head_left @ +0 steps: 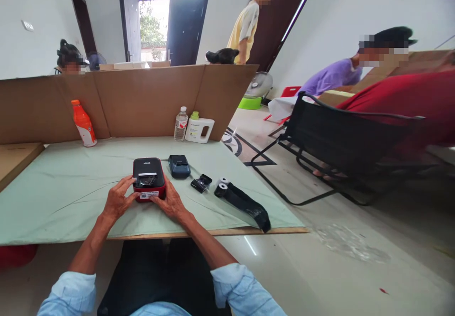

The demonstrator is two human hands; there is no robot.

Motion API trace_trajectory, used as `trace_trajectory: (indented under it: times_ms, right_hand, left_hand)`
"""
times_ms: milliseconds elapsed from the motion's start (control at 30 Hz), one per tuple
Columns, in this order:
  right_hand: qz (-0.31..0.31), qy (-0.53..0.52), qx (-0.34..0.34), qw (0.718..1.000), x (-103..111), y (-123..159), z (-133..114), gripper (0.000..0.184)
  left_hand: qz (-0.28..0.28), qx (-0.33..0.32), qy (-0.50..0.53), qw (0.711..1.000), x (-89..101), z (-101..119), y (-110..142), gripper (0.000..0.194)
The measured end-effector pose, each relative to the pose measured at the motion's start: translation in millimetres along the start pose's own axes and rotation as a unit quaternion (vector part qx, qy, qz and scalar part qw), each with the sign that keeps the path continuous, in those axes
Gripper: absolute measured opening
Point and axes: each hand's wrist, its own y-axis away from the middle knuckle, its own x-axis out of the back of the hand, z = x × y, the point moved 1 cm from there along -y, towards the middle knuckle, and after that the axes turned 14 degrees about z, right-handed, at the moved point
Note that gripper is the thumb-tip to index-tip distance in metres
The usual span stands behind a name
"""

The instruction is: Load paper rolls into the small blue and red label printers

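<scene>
Both my hands are on a boxy device with a black top and red sides, which looks like a small label printer (145, 167). It sits at the near middle of the table, a white sticker on its front side. My left hand (120, 196) grips its left front corner, thumb on the front. My right hand (172, 201) wraps the right side, with its thumb at the front edge. Just beyond lies a smaller dark blue device (179, 166). To the right are a small black part (201, 183) and white paper rolls (221, 188) at the end of a black plastic wrapping (247, 204).
The table has a pale green cloth (88, 173), with a cardboard partition (149, 102) behind. Along it stand an orange bottle (84, 124), a water bottle (181, 125) and a white jug (199, 129). A black folding chair (341, 135) stands right, with several people around.
</scene>
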Motion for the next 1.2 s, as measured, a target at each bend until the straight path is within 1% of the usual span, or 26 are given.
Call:
trace_trajectory:
  times_ms: [100, 233, 333, 433, 500, 600, 733, 900, 1000, 1133, 1200]
  right_hand:
    - [0.023, 0.015, 0.019, 0.999, -3.3, 1.1, 0.8, 0.106]
    - [0.050, 0.020, 0.062, 0.997, 0.7, -8.2, -5.4, 0.101]
    - [0.038, 0.030, 0.076, 0.996, 9.0, -21.5, -11.7, 0.097]
    - [0.004, 0.040, 0.086, 0.996, 15.7, -34.3, -17.3, 0.086]
    - [-0.015, 0.044, 0.080, 0.996, 17.2, -39.1, -18.6, 0.081]
    - [-0.020, 0.051, 0.066, 0.996, 16.6, -39.4, -17.3, 0.083]
    - [-0.023, 0.050, 0.067, 0.996, 17.7, -35.6, -15.5, 0.086]
    - [-0.049, 0.053, 0.060, 0.996, 22.5, -39.4, -19.4, 0.094]
    - [-0.072, 0.042, 0.051, 0.995, 25.2, -48.4, -24.0, 0.109]
    - [-0.108, 0.022, 0.022, 0.994, 30.1, -63.1, -30.8, 0.131]
    - [-0.123, 0.026, 0.004, 0.992, 33.2, -67.6, -33.4, 0.136]
  left_hand:
    - [-0.003, -0.027, -0.023, 0.999, -0.5, -1.9, -1.6, 0.043]
    - [-0.004, -0.016, -0.022, 1.000, -2.2, -3.7, -0.6, 0.044]
    - [-0.008, 0.013, -0.008, 1.000, -3.0, -3.0, -0.3, 0.043]
    - [-0.011, 0.047, 0.000, 0.999, -3.9, -1.6, -1.5, 0.042]
    - [-0.012, 0.065, 0.003, 0.998, -4.6, -0.6, -2.7, 0.040]
    - [-0.017, 0.077, 0.006, 0.997, -6.1, 1.1, -4.7, 0.038]
    - [-0.025, 0.082, 0.011, 0.996, -7.9, 4.0, -7.5, 0.034]
    - [-0.048, 0.084, 0.002, 0.995, -4.0, 9.0, -13.0, 0.033]
    - [-0.060, 0.087, 0.010, 0.994, 2.0, 9.5, -20.2, 0.036]
    - [-0.096, 0.101, 0.062, 0.988, 8.0, 3.4, -39.1, 0.050]
    - [-0.103, 0.121, 0.087, 0.983, 8.7, -3.4, -51.8, 0.048]
